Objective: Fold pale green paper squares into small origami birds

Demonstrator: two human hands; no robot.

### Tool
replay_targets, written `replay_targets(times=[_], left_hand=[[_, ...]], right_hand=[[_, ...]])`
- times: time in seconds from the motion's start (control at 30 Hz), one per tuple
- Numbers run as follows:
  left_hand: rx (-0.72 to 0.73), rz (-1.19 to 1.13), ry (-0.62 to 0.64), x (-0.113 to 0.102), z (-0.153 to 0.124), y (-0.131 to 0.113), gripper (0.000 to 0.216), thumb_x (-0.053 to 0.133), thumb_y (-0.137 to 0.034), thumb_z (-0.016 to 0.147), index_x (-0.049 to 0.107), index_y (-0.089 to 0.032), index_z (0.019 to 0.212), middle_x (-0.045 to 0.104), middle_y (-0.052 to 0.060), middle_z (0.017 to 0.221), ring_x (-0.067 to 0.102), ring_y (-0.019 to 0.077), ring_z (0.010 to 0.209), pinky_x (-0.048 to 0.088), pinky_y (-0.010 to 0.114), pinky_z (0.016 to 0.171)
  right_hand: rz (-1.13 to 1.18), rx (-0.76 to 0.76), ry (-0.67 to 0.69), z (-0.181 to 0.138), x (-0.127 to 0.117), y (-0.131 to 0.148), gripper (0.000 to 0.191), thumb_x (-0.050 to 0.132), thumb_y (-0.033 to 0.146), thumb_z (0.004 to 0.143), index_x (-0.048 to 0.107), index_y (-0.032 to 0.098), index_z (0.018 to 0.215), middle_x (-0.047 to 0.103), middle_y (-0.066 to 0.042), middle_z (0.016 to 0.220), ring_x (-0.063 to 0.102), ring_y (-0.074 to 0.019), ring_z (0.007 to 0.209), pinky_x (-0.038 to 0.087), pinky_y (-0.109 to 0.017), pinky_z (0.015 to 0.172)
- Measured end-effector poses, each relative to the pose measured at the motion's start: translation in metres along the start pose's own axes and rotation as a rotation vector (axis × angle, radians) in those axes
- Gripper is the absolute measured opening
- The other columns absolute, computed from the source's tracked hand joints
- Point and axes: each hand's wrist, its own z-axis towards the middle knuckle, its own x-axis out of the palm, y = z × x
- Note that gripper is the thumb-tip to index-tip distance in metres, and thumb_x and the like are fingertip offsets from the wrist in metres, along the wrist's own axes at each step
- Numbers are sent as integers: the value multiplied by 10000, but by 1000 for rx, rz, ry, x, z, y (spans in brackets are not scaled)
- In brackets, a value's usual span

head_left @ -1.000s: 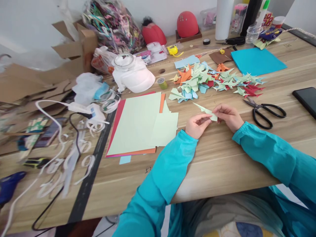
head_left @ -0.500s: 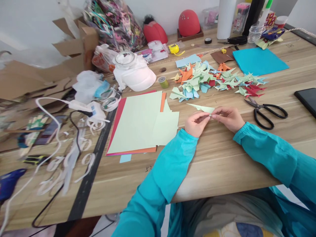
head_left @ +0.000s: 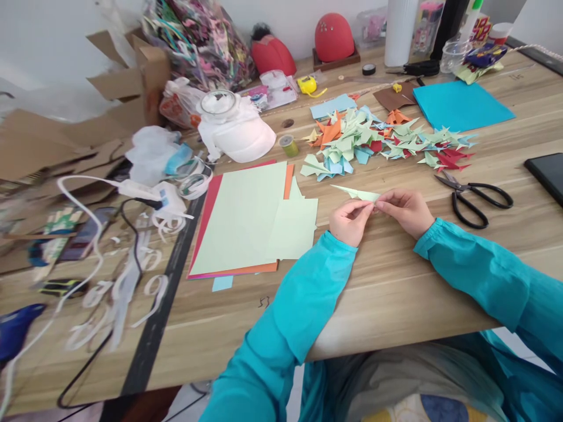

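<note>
Between my two hands is a pale green folded paper, narrow and pointed toward the left. My left hand pinches its lower edge with thumb and forefinger. From the other side my right hand pinches the same piece at its right end, and the fingertips of both hands meet there, covering part of the fold. Beyond the hands lies a heap of folded paper cranes in green, orange, blue and red. To the left rests a stack of pale green paper sheets, with red and orange sheets showing beneath.
Black-handled scissors lie right of my hands, and a black phone is at the right edge. Turquoise paper sits farther back. A power strip, cords and white paper strips clutter the left, beside a blue glue gun.
Both hands keep their pinch on the folded paper, with hardly any movement. The view has shifted very slightly.
</note>
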Motion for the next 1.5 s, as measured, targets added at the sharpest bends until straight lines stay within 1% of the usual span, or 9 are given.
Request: replay_targets(times=[0.17,0.33,0.5,0.67,0.83,1.1,1.2,1.37,1.5], left_hand=[[-69,-39,-33,3,-1,-2,112,699,-246,635,678,-149,687,665,34,665,627,137,603,534,291,639],[-97,-58,-55,4,-1,0,118,710,-248,619,675,-156,686,674,25,637,634,141,591,540,293,626],[-95,-38,-58,4,-1,2,126,706,-250,620,675,-152,692,672,31,622,634,150,583,535,303,616],[-91,-33,-62,4,-1,1,112,703,-248,621,672,-160,684,673,27,616,631,149,569,536,299,603],[-91,-16,-61,5,-2,-1,112,699,-249,625,670,-158,682,664,23,595,627,146,566,532,297,601],[-90,-17,-69,5,-1,0,111,703,-248,622,667,-161,679,662,23,589,624,149,556,527,300,586],[-97,-20,-74,5,-2,-1,105,704,-239,619,665,-158,674,661,23,582,625,153,551,529,305,585],[-109,-16,-75,5,-2,-1,96,699,-233,629,667,-159,681,660,27,587,629,164,562,530,323,598],[-116,-21,-76,5,-2,0,95,694,-231,633,667,-156,684,663,32,600,630,167,563,529,326,594]], right_hand=[[49,42,-35,-1,3,0,271,713,399,636,625,152,704,662,-28,646,616,-138,612,504,-278,592],[42,69,-15,0,3,3,261,715,392,625,619,154,674,652,-21,622,610,-138,607,503,-281,596],[38,67,-14,0,2,3,266,721,387,613,609,150,661,645,-20,618,606,-136,607,496,-278,597],[86,79,-11,0,2,2,296,741,380,591,595,153,713,653,-24,648,618,-144,618,488,-273,581],[83,66,-2,1,2,2,306,740,384,591,578,162,727,657,-21,653,626,-154,630,485,-278,581],[93,76,-15,1,1,1,201,682,325,636,579,171,713,636,-4,612,603,-136,590,444,-249,524],[100,81,-11,2,1,0,183,680,296,634,582,170,722,637,-1,610,596,-129,582,438,-244,523],[120,80,-3,2,1,1,194,698,298,623,590,169,718,646,-2,621,605,-129,600,449,-243,540],[122,85,6,1,2,3,248,727,337,607,593,163,722,660,-13,642,616,-138,613,471,-257,561]])
